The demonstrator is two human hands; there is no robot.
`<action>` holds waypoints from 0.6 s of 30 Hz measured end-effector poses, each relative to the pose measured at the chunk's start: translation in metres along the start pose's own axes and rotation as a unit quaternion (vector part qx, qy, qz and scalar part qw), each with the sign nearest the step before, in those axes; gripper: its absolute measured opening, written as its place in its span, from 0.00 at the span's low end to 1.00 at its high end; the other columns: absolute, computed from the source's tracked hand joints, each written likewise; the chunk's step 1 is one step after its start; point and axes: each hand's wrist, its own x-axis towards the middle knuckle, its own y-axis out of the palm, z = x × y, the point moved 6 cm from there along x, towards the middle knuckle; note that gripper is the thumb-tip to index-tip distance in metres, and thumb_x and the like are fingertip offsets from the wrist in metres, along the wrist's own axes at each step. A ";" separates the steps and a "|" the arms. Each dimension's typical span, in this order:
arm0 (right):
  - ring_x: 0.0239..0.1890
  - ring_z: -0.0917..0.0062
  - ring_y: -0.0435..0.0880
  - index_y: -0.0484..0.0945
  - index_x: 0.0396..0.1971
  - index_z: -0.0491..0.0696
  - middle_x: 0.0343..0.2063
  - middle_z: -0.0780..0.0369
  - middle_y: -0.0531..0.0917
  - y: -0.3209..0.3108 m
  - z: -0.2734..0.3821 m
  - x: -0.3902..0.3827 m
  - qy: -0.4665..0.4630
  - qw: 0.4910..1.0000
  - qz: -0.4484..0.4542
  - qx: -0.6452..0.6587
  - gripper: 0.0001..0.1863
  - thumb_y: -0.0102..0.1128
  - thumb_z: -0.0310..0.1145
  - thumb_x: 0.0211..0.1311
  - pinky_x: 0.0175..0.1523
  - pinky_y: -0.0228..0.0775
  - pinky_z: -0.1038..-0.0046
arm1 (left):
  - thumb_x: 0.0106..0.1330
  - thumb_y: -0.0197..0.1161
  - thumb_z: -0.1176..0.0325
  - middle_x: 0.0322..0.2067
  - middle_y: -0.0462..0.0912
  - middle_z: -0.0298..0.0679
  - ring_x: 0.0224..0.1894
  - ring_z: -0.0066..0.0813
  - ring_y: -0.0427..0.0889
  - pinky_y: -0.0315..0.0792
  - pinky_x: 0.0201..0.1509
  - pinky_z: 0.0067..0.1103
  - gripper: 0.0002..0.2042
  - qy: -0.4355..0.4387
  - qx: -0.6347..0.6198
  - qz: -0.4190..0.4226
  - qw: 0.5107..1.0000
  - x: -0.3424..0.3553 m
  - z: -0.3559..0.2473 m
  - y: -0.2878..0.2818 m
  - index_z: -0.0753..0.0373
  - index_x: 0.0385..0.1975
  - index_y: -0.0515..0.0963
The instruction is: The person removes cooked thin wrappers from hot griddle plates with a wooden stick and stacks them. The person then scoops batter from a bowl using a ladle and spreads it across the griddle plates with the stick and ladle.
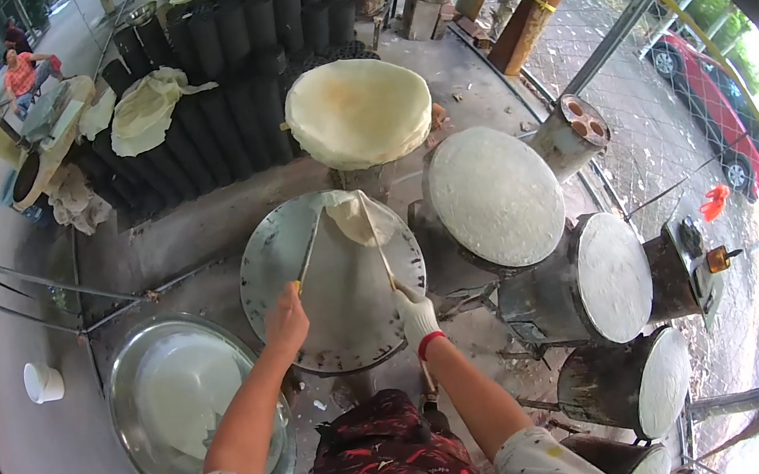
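A large round griddle (336, 306) with a grey top lies in front of me. At its far edge a thin, pale, soft sheet of cooked batter (361, 224) hangs in folds near the tips of two long tools. My bare left hand (287, 320) is closed on a narrow metal spatula (310, 253) with a yellowish grip. In a white knitted glove with a red cuff, my right hand (417, 318) is closed on a thin stick-like tool (379, 252) that reaches up to the sheet. Beyond the griddle sits a wide round stack of pale sheets (358, 111).
At my left stands a metal basin (128, 423) with white batter (181, 389). Several drum stoves with round tops (496, 196) line my right. Black cylindrical briquettes (209, 135) are piled at the back. A white bucket (44, 381) stands far left; a person (28, 75) sits beyond.
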 end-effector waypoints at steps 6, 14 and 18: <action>0.15 0.90 0.66 0.76 0.52 0.48 0.16 0.72 0.72 0.012 -0.034 0.005 -0.221 0.959 -0.129 -0.122 0.19 0.51 0.35 0.62 0.20 0.56 0.84 | 0.59 0.51 0.77 0.38 0.74 0.53 0.36 0.51 0.80 0.74 0.38 0.38 0.23 -0.042 0.040 0.067 0.996 -0.008 0.016 -0.028 0.64 0.57 0.62; 0.21 0.85 0.73 0.76 0.51 0.47 0.25 0.65 0.79 0.030 -0.020 0.003 -0.104 0.988 -0.058 -0.098 0.19 0.52 0.37 0.61 0.26 0.64 0.82 | 0.51 0.58 0.81 0.38 0.68 0.48 0.37 0.47 0.77 0.73 0.39 0.34 0.34 -0.040 0.095 0.024 0.994 -0.024 0.055 -0.070 0.53 0.63 0.62; 0.28 0.79 0.81 0.78 0.50 0.48 0.32 0.59 0.83 0.062 0.009 0.008 -0.026 0.986 0.020 -0.161 0.19 0.51 0.38 0.62 0.32 0.72 0.79 | 0.48 0.58 0.84 0.36 0.67 0.47 0.36 0.45 0.76 0.72 0.38 0.33 0.36 -0.021 0.097 -0.011 0.995 -0.046 0.071 -0.083 0.50 0.61 0.65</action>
